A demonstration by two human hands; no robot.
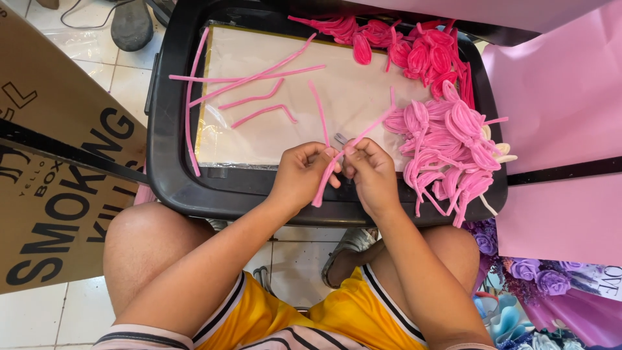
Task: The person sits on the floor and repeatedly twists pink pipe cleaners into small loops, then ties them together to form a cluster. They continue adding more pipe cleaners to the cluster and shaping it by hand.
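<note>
- Pink pipe cleaner – pinched between both hands, over the black tray's near edge.
- Left hand and right hand closed on it, fingertips together.
- Bent light-pink pile just right of right hand; loose stems beyond left.

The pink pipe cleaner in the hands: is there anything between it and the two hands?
Nothing visible does. The left hand and the right hand both pinch the pink pipe cleaner directly with bare fingers, above the black tray.
</note>
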